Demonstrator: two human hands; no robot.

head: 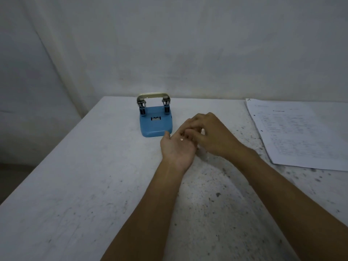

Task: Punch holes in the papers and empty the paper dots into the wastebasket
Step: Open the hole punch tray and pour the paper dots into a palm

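Bare forearms cross a speckled grey worktop (79, 194) against a plain pale wall. Left hand (177, 147) lies palm-up and spread, one paper dot (181, 140) on it; right hand (211, 132) pinches above. Blue hole punch (156, 121) at twelve o'clock, punched papers (293, 132) at two.

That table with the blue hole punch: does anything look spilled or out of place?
Nothing looks spilled. One paper dot lies on the open left hand, beside the hole punch. The punched papers lie askew at the table edge. No wastebasket shows.
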